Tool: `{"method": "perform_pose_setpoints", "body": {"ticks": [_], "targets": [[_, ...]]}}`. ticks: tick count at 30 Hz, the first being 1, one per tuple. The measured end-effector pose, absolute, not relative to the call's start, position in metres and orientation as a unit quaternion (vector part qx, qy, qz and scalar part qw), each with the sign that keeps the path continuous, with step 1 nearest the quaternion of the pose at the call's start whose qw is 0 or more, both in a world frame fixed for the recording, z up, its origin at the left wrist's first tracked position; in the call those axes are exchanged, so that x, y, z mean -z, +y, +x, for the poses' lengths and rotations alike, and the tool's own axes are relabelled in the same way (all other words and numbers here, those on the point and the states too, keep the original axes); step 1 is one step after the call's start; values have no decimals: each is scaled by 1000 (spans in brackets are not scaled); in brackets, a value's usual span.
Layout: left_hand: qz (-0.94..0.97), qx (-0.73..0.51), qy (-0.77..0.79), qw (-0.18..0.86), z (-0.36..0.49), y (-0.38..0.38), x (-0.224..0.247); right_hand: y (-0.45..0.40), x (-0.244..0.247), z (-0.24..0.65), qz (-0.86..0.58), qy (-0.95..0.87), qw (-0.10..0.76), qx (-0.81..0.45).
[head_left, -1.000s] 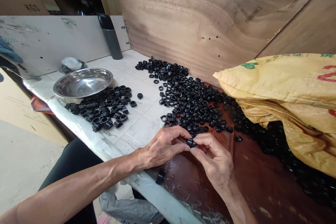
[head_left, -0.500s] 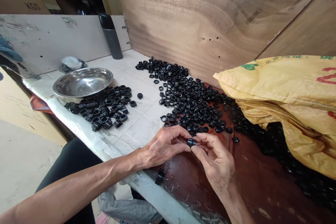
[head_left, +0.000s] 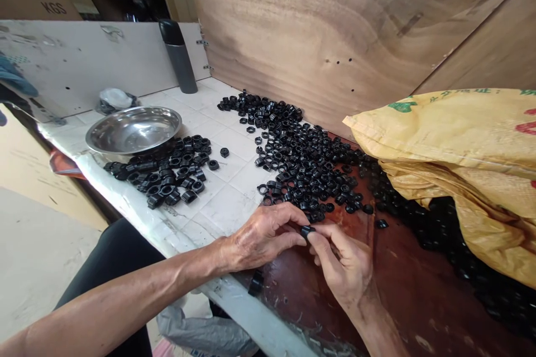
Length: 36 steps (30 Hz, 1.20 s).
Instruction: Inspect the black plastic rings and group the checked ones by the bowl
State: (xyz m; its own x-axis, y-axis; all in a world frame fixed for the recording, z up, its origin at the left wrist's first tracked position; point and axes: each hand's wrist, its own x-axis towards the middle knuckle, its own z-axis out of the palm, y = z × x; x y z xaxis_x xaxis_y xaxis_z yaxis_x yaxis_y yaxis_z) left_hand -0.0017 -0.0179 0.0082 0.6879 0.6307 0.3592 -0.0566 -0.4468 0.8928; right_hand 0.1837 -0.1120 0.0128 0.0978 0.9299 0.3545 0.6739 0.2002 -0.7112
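Note:
Between the fingertips of both hands sits a small black plastic ring-shaped fitting [head_left: 307,231]. My left hand [head_left: 262,235] pinches it from the left with thumb and forefinger. From the right, my right hand [head_left: 345,259] grips the same piece, its thumb pressed on it. The fingers partly cover the piece. Just behind the hands spreads a large heap of black nut-like rings [head_left: 301,159]. On the left is a smaller pile of black fittings [head_left: 176,170]. One lone black piece [head_left: 255,281] lies near the table's front edge, below my left hand.
A steel bowl [head_left: 134,129] stands beside the smaller pile. Behind it are a dark thermos [head_left: 179,58] and a low white panel [head_left: 84,67]. A wooden board [head_left: 335,22] closes off the back. At right, a yellow woven sack [head_left: 444,134] lies with many black parts at its mouth.
My right hand's fingers have closed further over the small black fitting, covering more of it. My left hand stays nearly in place. The view has shifted slightly.

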Motion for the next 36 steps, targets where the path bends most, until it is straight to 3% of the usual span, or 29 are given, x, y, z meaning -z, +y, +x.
{"method": "perform_pose_setpoints", "body": {"ticks": [16, 21, 29, 36], "targets": [[715, -341, 237, 563, -1, -19, -10, -113, -22, 183, -605, -663, 405, -175], [711, -341, 218, 574, -1, -20, -8, -113, -18, 179, -611, -619, 454, -192], [835, -339, 155, 405, -5, -16, 1, -110, -15, 169, -662, -493, 409, -389], [664, -258, 235, 661, 3, -22, -6, -110, -15, 169, -642, -521, 466, -316]]}}
